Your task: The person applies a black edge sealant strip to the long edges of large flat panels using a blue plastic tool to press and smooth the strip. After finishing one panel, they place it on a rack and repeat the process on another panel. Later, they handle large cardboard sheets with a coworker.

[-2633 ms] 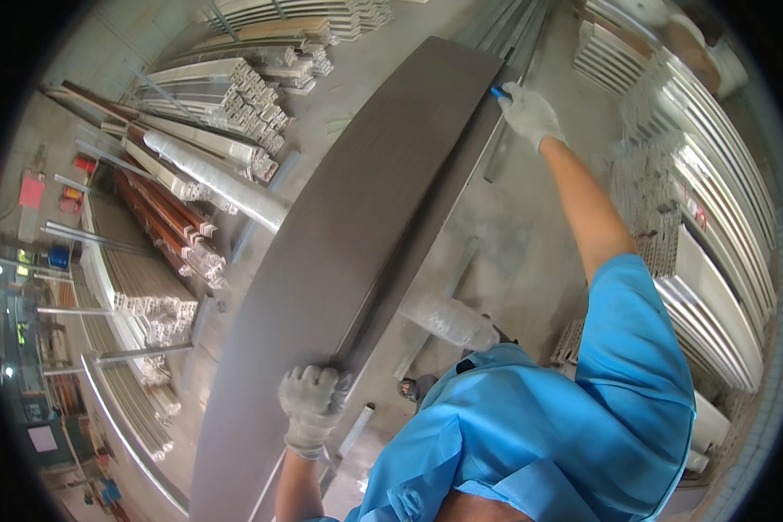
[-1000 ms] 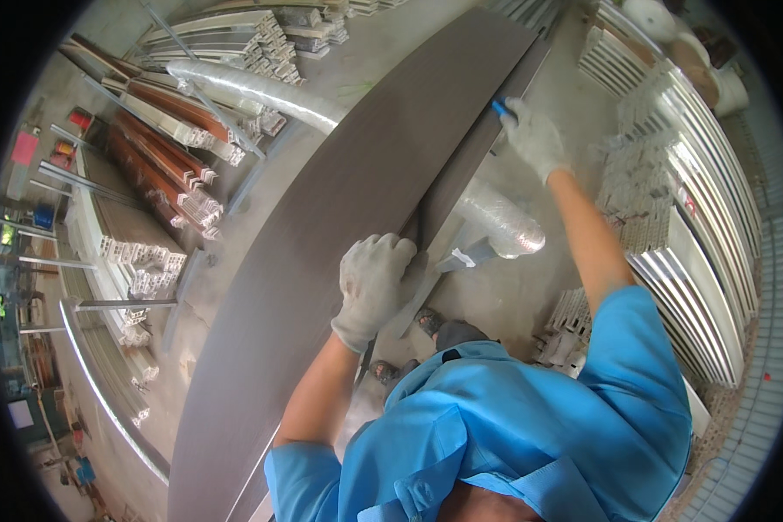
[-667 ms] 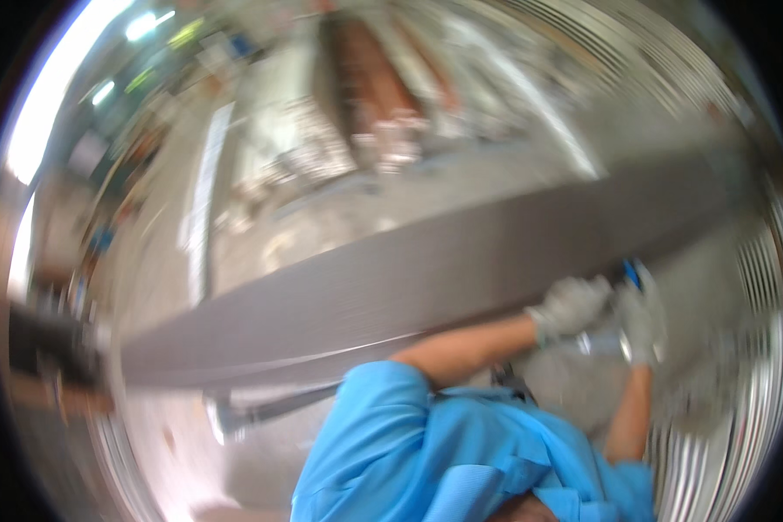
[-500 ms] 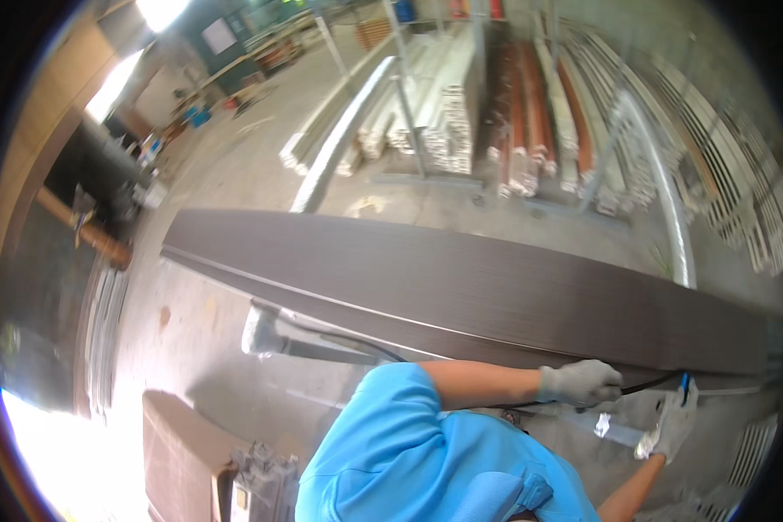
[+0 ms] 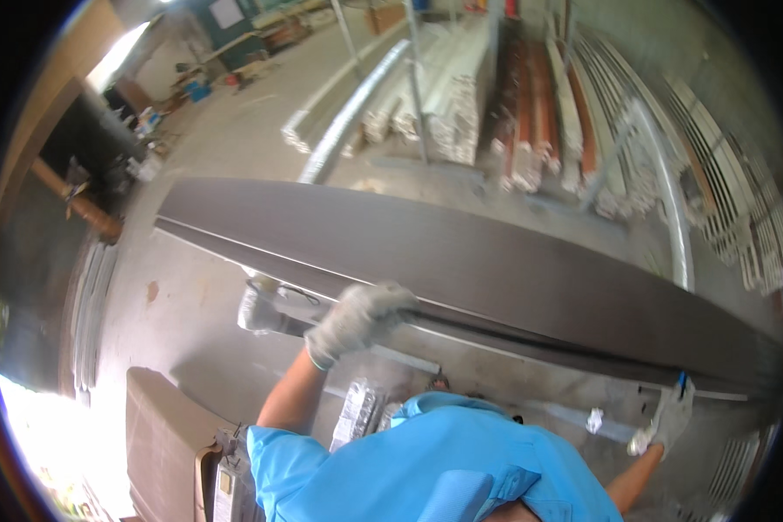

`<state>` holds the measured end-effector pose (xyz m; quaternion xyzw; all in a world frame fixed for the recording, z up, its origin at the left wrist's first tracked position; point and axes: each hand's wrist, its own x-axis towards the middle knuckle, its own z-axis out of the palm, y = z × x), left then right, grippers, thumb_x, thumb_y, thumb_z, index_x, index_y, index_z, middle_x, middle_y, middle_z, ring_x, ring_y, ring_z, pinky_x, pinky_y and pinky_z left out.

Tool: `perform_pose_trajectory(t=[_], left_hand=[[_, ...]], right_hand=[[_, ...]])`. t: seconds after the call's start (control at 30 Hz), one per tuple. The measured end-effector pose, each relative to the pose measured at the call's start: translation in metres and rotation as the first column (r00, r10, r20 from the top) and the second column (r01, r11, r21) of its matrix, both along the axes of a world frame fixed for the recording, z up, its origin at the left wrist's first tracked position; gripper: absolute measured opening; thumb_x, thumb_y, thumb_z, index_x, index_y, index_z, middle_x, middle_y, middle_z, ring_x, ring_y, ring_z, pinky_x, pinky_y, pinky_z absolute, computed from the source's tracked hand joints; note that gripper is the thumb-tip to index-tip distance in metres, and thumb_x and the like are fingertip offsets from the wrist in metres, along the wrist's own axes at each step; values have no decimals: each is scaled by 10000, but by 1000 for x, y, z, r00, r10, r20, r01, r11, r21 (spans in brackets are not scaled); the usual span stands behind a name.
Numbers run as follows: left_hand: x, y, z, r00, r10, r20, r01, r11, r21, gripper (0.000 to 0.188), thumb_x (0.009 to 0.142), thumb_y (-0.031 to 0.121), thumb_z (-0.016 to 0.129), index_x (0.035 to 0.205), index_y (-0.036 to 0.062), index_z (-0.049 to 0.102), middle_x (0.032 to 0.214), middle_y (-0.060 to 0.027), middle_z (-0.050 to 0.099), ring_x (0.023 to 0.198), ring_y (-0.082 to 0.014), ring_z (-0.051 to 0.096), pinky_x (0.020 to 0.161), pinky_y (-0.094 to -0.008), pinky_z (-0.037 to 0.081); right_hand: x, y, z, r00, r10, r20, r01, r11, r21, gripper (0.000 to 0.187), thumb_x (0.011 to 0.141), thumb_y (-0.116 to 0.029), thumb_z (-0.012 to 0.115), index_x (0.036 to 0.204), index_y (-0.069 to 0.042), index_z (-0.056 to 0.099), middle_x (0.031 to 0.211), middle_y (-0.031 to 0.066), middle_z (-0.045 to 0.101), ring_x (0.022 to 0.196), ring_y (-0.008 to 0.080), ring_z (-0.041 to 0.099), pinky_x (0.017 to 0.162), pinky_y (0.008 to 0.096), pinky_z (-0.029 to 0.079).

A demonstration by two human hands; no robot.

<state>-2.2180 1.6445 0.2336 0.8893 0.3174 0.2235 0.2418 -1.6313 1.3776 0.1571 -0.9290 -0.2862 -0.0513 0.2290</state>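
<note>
While gripping the near edge of the long dark-brown flat panel (image 5: 496, 270), the gloved left hand (image 5: 357, 317) is curling closed around it; the gloved right hand (image 5: 665, 422) is pinching a small blue tool (image 5: 682, 381) against the panel's far right end, above the grey concrete floor (image 5: 209, 296).

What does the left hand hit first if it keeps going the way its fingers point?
Nothing new: the left hand already rests on the near edge of the long dark panel; going on, it would slide across that panel's face.
</note>
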Motion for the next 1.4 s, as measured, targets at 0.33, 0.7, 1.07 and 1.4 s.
perform_pose_trajectory(t=[0.33, 0.7, 1.07, 1.4], left_hand=[[35, 58, -29, 986, 125, -107, -107, 982, 156, 96, 879, 66, 692, 968, 86, 719, 896, -77, 711, 792, -280, 700, 682, -365, 546], [26, 73, -54, 986, 161, 34, -147, 957, -250, 172, 924, 160, 719, 1037, 29, 721, 907, -56, 690, 778, -146, 658, 716, -286, 540], [28, 82, -43, 978, 69, -197, -95, 988, -125, 104, 945, 98, 657, 1011, 22, 685, 855, -107, 606, 744, -230, 589, 712, -355, 488], [29, 94, -27, 968, -235, -92, 220, 964, -149, 95, 860, 38, 713, 947, 18, 679, 831, -115, 642, 724, -255, 618, 677, -338, 492]], right_hand=[[3, 2, 6, 995, -83, 58, 88, 992, -92, 420, 1014, -345, 535, 1374, -144, 611, 1338, 151, 648, 1237, 368, 599, 1027, 425, 463], [14, 0, 4, 997, -22, 79, 33, 990, -135, 474, 1025, -376, 542, 1402, -93, 593, 1405, 127, 617, 1293, 307, 583, 1082, 390, 442], [-3, 1, 3, 991, -116, 66, 122, 987, -109, 449, 955, -412, 624, 1350, -199, 635, 1232, 135, 706, 1131, 348, 664, 966, 427, 503], [-26, 30, 16, 955, -296, -37, 293, 953, -72, 443, 980, -410, 538, 1370, -205, 592, 1231, 207, 680, 1154, 419, 631, 970, 484, 502]])
